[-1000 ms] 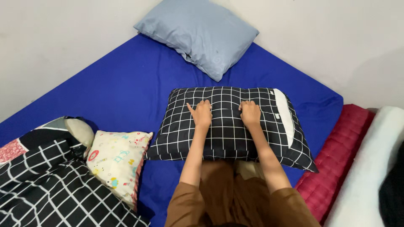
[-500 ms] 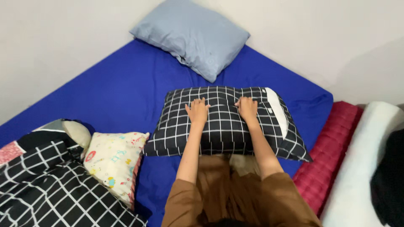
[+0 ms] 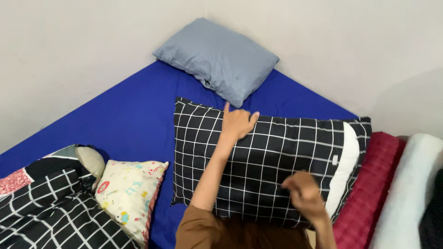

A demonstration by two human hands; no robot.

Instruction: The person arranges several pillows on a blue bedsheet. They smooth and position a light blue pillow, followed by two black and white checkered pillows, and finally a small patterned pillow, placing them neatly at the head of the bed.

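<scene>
A black pillow with a white grid pattern (image 3: 272, 157) lies on the blue mattress (image 3: 134, 115) in front of me, its white inner pillow showing at the right end. My left hand (image 3: 237, 122) rests flat on the pillow's far edge, fingers spread. My right hand (image 3: 302, 196) hovers over the near right part of the pillow, fingers curled and blurred; whether it grips the cloth I cannot tell.
A grey-blue pillow (image 3: 219, 57) lies in the far corner against the walls. A small cream printed cushion (image 3: 129, 196) and a black grid blanket (image 3: 50, 212) lie at the left. A red quilted mat (image 3: 369, 198) and a white roll (image 3: 410, 193) border the right.
The pillow has been moved up and away from me toward the grey pillow. My left hand has slid to its far edge, and my right hand has lifted off and pulled back.
</scene>
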